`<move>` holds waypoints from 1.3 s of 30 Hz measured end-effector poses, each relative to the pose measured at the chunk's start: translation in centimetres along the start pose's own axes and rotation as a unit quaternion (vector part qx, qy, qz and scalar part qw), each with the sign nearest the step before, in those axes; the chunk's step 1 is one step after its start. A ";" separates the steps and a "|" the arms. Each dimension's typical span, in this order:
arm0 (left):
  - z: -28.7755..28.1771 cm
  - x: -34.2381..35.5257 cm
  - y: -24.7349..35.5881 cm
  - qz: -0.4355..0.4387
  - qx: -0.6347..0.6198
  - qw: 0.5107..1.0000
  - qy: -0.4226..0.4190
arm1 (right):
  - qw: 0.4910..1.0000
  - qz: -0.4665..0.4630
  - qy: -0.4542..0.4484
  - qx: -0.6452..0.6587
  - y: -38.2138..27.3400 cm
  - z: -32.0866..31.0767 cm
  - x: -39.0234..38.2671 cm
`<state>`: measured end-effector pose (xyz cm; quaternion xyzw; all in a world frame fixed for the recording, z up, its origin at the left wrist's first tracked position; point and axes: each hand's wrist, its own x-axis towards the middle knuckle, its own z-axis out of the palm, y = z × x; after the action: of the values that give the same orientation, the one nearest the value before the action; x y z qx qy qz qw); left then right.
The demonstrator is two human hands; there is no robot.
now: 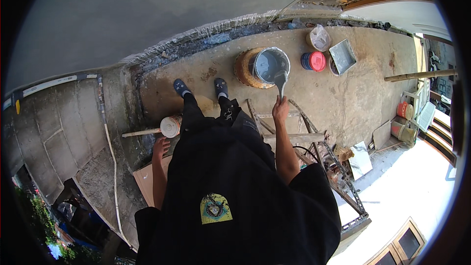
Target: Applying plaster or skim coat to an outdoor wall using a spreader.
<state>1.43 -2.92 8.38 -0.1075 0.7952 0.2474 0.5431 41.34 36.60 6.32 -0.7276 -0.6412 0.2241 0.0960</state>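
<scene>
My right hand (280, 110) is closed round the handle of a grey-coated scoop (280, 79). The scoop's broad head is at the near right rim of a bucket (257, 64) of smooth grey liquid. This bucket rests on or in a rusty brown drum (243, 68); which one, I cannot tell. Down at my left side, my left hand (161, 147) hangs with its fingers apart and nothing in it. Just beyond that hand is a round whitish container (170, 126), with a wooden pole (141, 132) reaching left from it.
A metal-legged frame (314, 140) stands close on my right. Beyond the bucket are a red-lidded blue pail (314, 61), a tub with plastic (319, 38) and a grey tray (343, 56). A grey wall (162, 14) runs along the far side.
</scene>
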 end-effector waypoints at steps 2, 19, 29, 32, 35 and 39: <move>-0.2 0.2 0.0 0.008 -0.009 1.000 -0.011 | 1.000 0.003 0.002 0.007 -0.5 -0.3 -0.1; 0.4 1.3 -0.6 0.019 -0.015 0.999 -0.033 | 1.000 -0.004 0.013 0.007 -0.2 -0.2 -0.2; 1.9 0.3 -0.7 0.026 -0.078 0.997 -0.012 | 0.998 -0.017 0.017 0.064 0.2 -0.3 0.6; 1.7 -0.6 -1.5 0.042 -0.099 0.994 -0.010 | 0.987 -0.027 0.023 0.157 -2.5 1.2 1.9; 1.6 -1.8 -2.7 0.030 -0.144 0.989 0.014 | 0.956 0.017 -0.048 0.287 -7.1 2.6 3.7; 1.8 -2.8 -4.7 -0.036 -0.163 0.986 0.031 | 0.898 0.050 -0.164 0.404 -17.0 5.3 5.0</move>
<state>6.04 -6.32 9.11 -0.2309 0.7565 0.3499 0.5019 24.20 43.37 7.92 -0.6100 -0.4652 0.5847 0.2636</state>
